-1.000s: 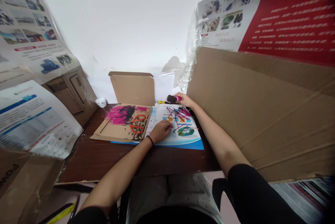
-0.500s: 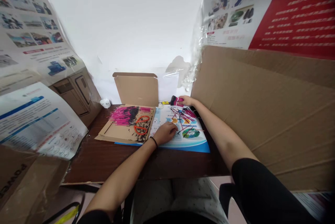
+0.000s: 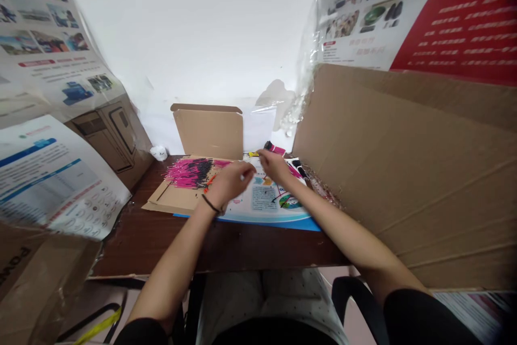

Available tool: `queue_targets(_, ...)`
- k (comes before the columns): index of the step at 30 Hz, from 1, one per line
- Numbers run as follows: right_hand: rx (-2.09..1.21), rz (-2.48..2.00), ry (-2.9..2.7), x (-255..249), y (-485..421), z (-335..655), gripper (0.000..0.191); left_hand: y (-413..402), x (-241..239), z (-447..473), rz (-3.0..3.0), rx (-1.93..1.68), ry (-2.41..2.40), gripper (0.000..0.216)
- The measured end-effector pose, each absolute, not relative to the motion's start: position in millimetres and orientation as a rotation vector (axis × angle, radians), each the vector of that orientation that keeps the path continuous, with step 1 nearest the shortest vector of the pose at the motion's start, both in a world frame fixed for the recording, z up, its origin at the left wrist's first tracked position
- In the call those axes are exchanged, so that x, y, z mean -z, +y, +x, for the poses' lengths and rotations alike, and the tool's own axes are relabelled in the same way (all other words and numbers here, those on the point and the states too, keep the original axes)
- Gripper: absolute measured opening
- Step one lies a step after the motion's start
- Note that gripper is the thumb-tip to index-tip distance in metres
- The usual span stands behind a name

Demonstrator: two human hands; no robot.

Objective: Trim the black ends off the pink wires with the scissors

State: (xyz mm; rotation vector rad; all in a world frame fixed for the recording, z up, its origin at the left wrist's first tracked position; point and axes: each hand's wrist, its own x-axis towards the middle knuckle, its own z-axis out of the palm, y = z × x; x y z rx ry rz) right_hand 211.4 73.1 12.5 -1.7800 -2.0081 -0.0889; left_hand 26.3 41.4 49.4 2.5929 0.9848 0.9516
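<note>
My left hand (image 3: 226,183) hovers over the seam between the flat cardboard tray (image 3: 169,201) and the printed sheet (image 3: 264,201), fingers curled, blurred by motion. My right hand (image 3: 275,166) is just right of it, its fingertips reaching towards the left hand; the blur hides its grip. A heap of pink and black thin sticks (image 3: 189,171) lies on the tray. A pink-and-black bundle (image 3: 274,148) lies behind my right hand, apart from it. A few loose sticks (image 3: 297,171) rest on the sheet. Only a sliver of the orange scissors (image 3: 207,182) shows beside my left hand.
A dark wooden desk (image 3: 161,243) carries everything. A small open cardboard flap (image 3: 210,132) stands at the back. A big cardboard sheet (image 3: 404,173) walls the right side, and boxes and posters (image 3: 52,178) crowd the left. A small white object (image 3: 158,153) sits at the back left.
My right hand has let go of the pink-and-black bundle at the back and moved left. My left hand has lifted off the sheet and moved up-left to meet it.
</note>
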Motion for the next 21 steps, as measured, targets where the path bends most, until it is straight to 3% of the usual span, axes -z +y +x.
queue_targets(5, -0.063, -1.469, -2.486, 9.2, 27.1, 140.2, 0.041, 68.6, -73.8, -38.0, 2.350, -1.091, 1.417, 0.026)
queue_targets(13, 0.161, -1.599, -2.376, 21.7, 24.5, 142.3, 0.045, 109.9, -4.1, -112.0, 2.249, -1.022, 1.931, 0.024)
queue_targets(21, 0.350, -1.456, -2.602, 4.3, 10.8, 175.9, 0.041, 99.4, 22.1, -95.6, 2.269, -1.050, 1.805, 0.023)
